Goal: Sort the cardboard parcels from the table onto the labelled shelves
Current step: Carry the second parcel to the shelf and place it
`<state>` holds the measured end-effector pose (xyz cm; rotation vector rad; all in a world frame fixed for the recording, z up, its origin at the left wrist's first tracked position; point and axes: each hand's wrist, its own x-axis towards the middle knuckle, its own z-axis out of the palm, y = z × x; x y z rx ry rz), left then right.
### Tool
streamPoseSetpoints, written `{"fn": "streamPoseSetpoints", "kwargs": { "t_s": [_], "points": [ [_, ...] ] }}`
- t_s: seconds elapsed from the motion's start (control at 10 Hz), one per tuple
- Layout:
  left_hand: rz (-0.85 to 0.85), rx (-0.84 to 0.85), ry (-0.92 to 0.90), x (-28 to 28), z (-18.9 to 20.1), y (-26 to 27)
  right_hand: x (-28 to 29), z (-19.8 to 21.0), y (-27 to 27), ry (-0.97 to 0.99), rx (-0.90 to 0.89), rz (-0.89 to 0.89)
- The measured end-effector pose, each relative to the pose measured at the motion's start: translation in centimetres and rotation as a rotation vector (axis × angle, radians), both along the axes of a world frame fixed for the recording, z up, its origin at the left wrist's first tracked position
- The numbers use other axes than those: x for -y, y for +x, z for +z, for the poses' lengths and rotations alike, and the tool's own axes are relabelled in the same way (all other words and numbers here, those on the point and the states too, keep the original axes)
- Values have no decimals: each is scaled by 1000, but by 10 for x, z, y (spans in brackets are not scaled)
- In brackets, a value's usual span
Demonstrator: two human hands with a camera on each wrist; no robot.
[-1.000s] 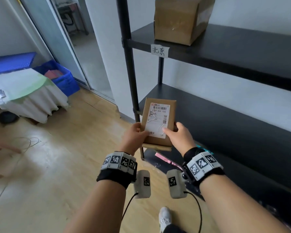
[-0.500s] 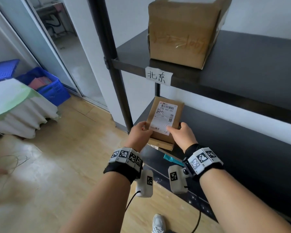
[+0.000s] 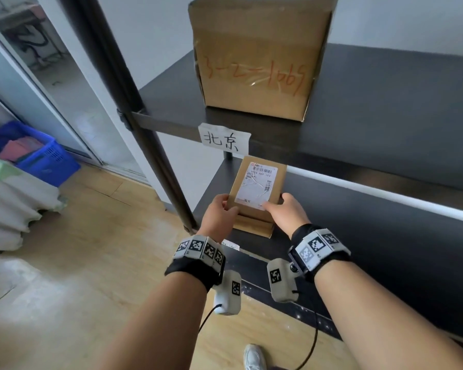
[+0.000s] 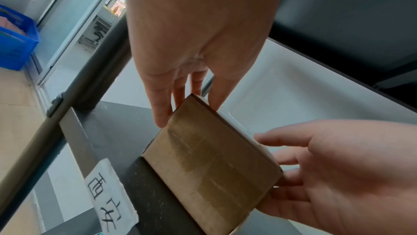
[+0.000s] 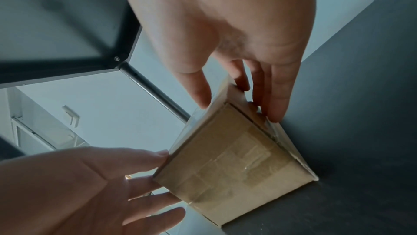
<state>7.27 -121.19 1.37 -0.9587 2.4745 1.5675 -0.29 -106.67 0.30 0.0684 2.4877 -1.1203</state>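
Both hands grip parcel; only left wrist shows shelf label.

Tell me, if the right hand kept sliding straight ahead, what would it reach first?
Probably nothing soon: the right hand holds the small brown cardboard parcel on the dark lower shelf, which looks bare ahead; depth is unclear.

**Layout at the shelf unit**

Small parcel on front-left corner of the middle shelf, left hand on its left side, right hand on its right. Upper shelf directly above, w/ large box near its front-left edge. Paper label on upper shelf's front edge, below the box. Upright post left of both shelves. Crate on floor, far left.
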Motion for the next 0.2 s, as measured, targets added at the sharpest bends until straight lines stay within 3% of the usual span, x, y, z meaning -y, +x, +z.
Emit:
{"fn": "streamPoseSetpoints", "kwargs": {
  "t_s": [0.2],
  "points": [
    [-79,86,-41,4,8,21,2,7,21,-32,-54,-48]
  ]
}}
